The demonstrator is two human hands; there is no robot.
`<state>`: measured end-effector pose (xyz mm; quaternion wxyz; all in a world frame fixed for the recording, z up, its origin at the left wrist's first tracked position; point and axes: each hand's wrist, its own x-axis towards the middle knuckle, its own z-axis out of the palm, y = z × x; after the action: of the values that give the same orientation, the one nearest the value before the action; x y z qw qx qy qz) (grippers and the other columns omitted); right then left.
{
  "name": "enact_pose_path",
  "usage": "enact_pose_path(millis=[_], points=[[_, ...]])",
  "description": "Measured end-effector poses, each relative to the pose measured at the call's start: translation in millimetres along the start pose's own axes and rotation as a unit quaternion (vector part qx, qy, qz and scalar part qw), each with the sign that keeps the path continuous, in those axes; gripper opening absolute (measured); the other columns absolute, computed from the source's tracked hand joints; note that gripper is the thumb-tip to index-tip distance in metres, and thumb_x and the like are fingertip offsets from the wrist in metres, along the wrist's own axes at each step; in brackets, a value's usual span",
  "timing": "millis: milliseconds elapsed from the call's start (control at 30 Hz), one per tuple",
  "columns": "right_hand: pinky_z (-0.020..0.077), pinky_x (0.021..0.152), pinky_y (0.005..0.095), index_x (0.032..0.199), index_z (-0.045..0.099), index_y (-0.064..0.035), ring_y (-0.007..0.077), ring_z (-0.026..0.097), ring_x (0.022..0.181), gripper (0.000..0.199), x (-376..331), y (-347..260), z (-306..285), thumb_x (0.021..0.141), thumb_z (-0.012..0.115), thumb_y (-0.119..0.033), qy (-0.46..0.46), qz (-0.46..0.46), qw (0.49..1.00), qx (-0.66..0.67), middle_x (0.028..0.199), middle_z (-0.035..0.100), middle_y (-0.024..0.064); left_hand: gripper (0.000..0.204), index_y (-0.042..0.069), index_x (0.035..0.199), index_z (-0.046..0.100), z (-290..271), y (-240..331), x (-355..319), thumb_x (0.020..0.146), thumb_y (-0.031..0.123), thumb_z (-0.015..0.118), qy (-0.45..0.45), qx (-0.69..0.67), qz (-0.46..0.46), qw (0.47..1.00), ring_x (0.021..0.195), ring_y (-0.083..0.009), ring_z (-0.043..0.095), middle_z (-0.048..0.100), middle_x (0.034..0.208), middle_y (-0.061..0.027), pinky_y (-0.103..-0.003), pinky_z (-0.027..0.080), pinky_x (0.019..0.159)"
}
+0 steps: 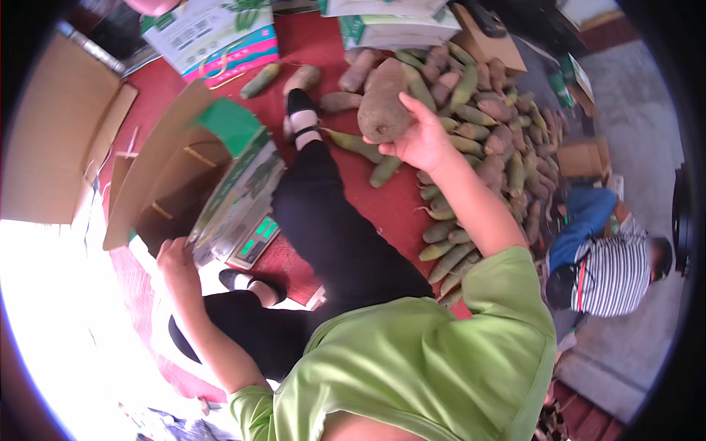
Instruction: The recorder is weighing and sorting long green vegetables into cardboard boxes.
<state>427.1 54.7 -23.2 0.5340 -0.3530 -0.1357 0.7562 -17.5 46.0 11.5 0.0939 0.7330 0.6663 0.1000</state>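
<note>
My right hand (423, 136) is raised over the red floor, its fingers wrapped round a large, soil-brown radish (384, 103). The blunt end of that root faces me. Lower on the left, my left hand (176, 257) has its fingers curled over the near edge of an open cardboard box (235, 191) with a green and white printed side. A digital scale (254, 241) with lit green displays sits at the box's lower right. Little of the inside shows past the flap.
A big pile of green and brownish radishes (478, 136) spreads to the right. Several loose ones lie near my foot (301, 117). Printed cartons (213, 40) stand at the far side, a plain cardboard panel (55, 132) at left. Another person (610, 275) bends at the right.
</note>
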Motion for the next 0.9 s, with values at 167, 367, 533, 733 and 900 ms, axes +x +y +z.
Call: enact_pose_path(millis=[167,367,533,733,900], points=[[0.0532,0.086,0.0381,0.129,0.049,-0.0035,0.0198,0.062,0.106,0.055,25,-21,102,0.082,0.069,-0.023,-0.057,-0.108,0.965,-0.234,0.117,0.061,0.0077,0.014,0.009,0.088,0.071,-2,14,0,0.08,0.005,0.062,0.0,0.041,-0.04,0.998,0.082,-0.0311,0.062,0.061,0.082,-0.011,-0.042,0.049,0.071],[0.0486,0.088,0.0312,0.116,0.059,0.0021,0.0209,0.064,0.098,0.065,85,6,221,0.061,0.081,-0.025,-0.219,-0.23,0.788,-0.527,0.108,0.066,0.0109,0.014,0.013,0.091,0.072,-18,25,-2,0.084,0.009,0.061,-0.042,0.092,-0.076,0.992,0.086,-0.029,0.063,0.062,0.085,-0.0085,-0.042,0.05,0.073],[0.0532,0.077,0.0413,0.098,0.066,-0.0004,0.0347,0.067,0.089,0.051,147,91,256,0.053,0.08,-0.019,-0.297,-0.218,0.489,-0.79,0.09,0.069,0.0197,0.013,0.011,0.093,0.07,-13,17,1,0.085,0.011,0.059,-0.035,0.097,-0.061,0.993,0.086,-0.0339,0.063,0.062,0.089,-0.0103,-0.045,0.05,0.071],[0.0547,0.073,0.0489,0.107,0.073,-0.0153,0.0246,0.067,0.097,0.036,226,183,235,0.071,0.072,-0.017,-0.147,0.07,0.263,-0.951,0.109,0.07,0.004,0.018,0.007,0.097,0.066,-18,30,9,0.085,0.02,0.063,-0.063,0.114,-0.031,0.991,0.087,-0.0355,0.062,0.064,0.094,-0.0116,-0.046,0.048,0.069],[0.0543,0.073,0.0466,0.111,0.07,-0.0162,0.0242,0.067,0.095,0.036,169,147,249,0.075,0.069,-0.023,-0.191,0.003,0.24,-0.952,0.111,0.069,0.0039,0.01,0.008,0.091,0.066,-9,3,-5,0.085,0.016,0.063,-0.026,0.106,-0.016,0.994,0.08,-0.0358,0.062,0.062,0.089,-0.0104,-0.046,0.048,0.065]])
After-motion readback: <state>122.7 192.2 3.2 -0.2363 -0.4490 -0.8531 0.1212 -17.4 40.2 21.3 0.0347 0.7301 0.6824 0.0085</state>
